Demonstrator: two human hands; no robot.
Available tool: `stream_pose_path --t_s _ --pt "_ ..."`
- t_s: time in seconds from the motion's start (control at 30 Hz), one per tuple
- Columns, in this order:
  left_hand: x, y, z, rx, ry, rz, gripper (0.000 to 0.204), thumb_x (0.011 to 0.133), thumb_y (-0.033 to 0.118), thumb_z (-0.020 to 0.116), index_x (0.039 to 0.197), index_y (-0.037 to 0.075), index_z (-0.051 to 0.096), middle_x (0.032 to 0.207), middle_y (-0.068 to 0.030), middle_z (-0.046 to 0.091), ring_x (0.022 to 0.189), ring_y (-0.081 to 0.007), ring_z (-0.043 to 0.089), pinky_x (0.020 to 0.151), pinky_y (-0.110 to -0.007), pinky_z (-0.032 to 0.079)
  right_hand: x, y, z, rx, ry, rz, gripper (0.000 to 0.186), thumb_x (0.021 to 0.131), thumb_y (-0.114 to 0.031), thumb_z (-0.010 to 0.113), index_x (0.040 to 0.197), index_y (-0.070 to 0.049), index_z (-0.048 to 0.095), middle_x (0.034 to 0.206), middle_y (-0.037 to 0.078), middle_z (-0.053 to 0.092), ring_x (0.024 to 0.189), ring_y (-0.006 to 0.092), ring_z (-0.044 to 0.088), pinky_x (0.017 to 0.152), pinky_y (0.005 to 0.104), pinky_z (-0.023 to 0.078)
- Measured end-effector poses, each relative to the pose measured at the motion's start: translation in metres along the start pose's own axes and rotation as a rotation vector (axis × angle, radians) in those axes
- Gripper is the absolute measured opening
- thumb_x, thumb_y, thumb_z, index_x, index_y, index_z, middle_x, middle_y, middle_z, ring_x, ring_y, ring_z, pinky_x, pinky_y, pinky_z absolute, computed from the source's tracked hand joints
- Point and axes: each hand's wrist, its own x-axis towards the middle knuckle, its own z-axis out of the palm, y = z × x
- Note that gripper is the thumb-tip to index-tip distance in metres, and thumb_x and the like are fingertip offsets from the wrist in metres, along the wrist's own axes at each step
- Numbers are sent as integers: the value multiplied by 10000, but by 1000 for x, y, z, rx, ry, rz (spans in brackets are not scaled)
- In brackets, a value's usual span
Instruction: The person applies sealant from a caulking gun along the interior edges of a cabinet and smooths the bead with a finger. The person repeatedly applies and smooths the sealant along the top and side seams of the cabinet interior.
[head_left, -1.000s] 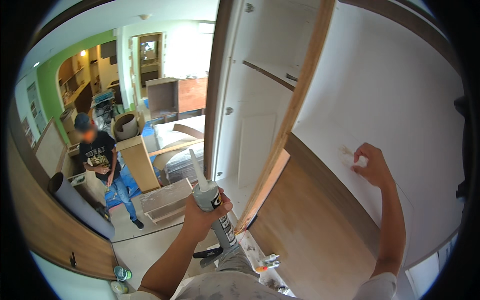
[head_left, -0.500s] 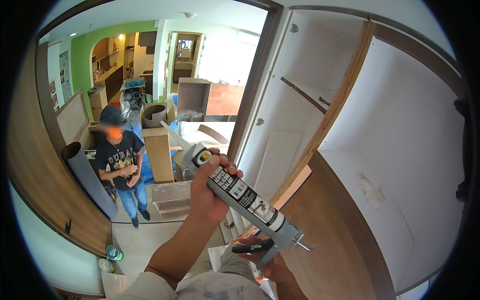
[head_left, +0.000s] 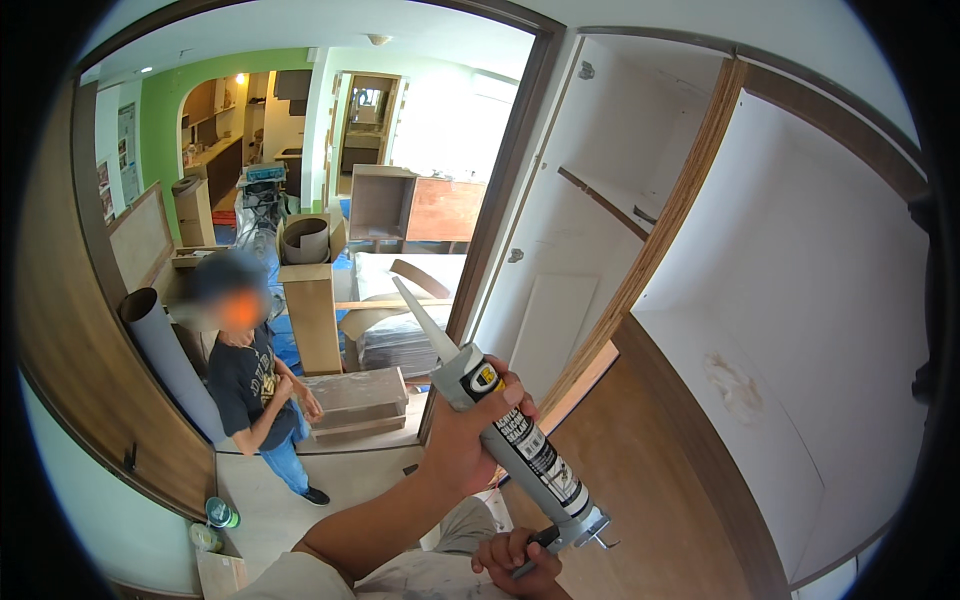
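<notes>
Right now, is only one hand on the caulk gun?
No, the left hand grips the upper part of the caulk gun while the right hand holds its lower end.

Of the wearer's own hands there are two: one left hand [head_left: 468, 440] and one right hand [head_left: 520, 562]. With them is one caulking gun [head_left: 578, 528], carrying one cartridge [head_left: 535, 460]. I count one other person [head_left: 245, 375]. On the floor [head_left: 370, 475], close to its left edge, are two small tubs [head_left: 222, 513]. There are at least two large rolls [head_left: 170, 355], one of them in a tall cardboard box [head_left: 313, 315]. The cabinet [head_left: 800, 240] shows two hinges [head_left: 515, 256] and one shelf [head_left: 603, 203].
</notes>
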Motion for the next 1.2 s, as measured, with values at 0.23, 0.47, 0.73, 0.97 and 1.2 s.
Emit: stream_pose_path --t_s 0.23,0.47,0.73,0.97,1.2 --pt "-6 3 -4 16 22 -7 340 879 17 733 1145 108 541 954 -51 611 901 -217 651 868 -436 555 0 4 -3 24 4 19 406 974 -414 587 737 -104 475 708 28 418 721 234 445 780 457 429" --pt "-8 8 -9 56 66 18 382 851 -16 757 1141 98 536 962 -54 616 884 -222 681 831 -410 589 7 12 -16 73 -35 38 386 964 -412 568 732 -122 464 690 16 418 686 227 428 734 437 423" --pt "-7 9 -13 79 77 53 394 838 -29 766 1136 83 533 963 -62 626 883 -208 690 826 -394 602 8 10 -20 104 -32 79 369 959 -403 553 728 -131 460 687 9 422 682 211 422 720 409 429" --pt "-7 8 -14 73 82 70 419 835 -38 770 1150 89 524 955 -60 627 878 -209 689 823 -398 597 8 9 -22 99 -49 89 369 966 -401 554 731 -130 466 697 7 430 690 213 431 712 406 433" --pt "-10 2 -14 104 88 89 416 841 -46 760 1156 90 525 976 -60 623 888 -207 685 829 -393 591 5 8 -30 112 -71 96 378 981 -405 545 735 -130 465 704 10 434 697 216 434 711 403 439"
